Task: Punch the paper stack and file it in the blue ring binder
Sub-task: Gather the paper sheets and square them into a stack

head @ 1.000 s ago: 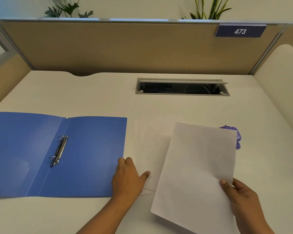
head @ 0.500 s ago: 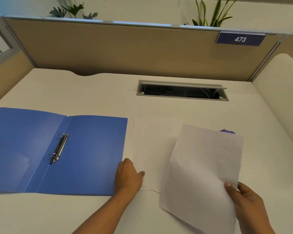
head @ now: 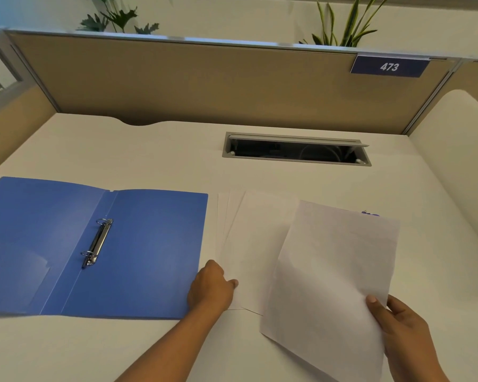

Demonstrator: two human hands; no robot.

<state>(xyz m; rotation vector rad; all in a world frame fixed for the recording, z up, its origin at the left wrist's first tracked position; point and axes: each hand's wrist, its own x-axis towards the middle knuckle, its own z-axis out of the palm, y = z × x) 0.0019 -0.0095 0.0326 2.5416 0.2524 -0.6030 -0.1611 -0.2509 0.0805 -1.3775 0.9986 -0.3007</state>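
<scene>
A person works at a white bench [head: 149,150] in a partitioned cubicle marked by one blue sign reading 473 [head: 389,67]. One blue ring binder [head: 155,249] lies open flat on the left, its metal mechanism [head: 97,244] showing two rings, both apparently closed. Just right of the binder, a loose fan of white sheets [head: 249,244] rests on the bench; three or four staggered edges show at its upper left, though the exact count cannot be told. The left hand [head: 211,288] presses down on the fan's near-left corner, fingers curled, thumb tip on the paper. The right hand [head: 400,326] pinches one separate sheet [head: 334,277] at its right edge, thumb on top, holding it tilted above the bench and overlapping the fan. A sliver of one purple object [head: 370,214] peeks past that sheet's top edge, too hidden to identify. One grey cable slot [head: 295,148] sits open behind, and two plants [head: 116,17] rise above the partition.
</scene>
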